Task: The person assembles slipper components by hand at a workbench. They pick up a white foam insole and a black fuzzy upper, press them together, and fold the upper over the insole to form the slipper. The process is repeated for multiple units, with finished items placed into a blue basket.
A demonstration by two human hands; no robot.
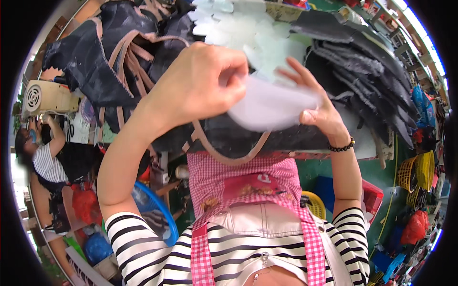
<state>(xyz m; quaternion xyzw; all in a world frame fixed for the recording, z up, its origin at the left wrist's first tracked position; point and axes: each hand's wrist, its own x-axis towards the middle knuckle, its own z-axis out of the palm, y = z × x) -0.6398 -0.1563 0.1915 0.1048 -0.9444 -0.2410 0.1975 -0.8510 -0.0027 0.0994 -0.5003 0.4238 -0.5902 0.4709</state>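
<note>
The left hand is curled into a loose fist, its fingertips pinching the near edge of a thin white cut piece that looks like foam or fabric. The right hand holds the same piece from the other side, thumb under its right edge and fingers spread wide above it; a dark bead bracelet circles that wrist. The white piece hangs between both hands, just above the front edge of the counter. Behind it lies a heap of similar white pieces. To the left sit black pieces with tan straps, to the right a fanned stack of dark grey pieces. Far left, another person in a striped shirt bends beside a sewing machine.
</note>
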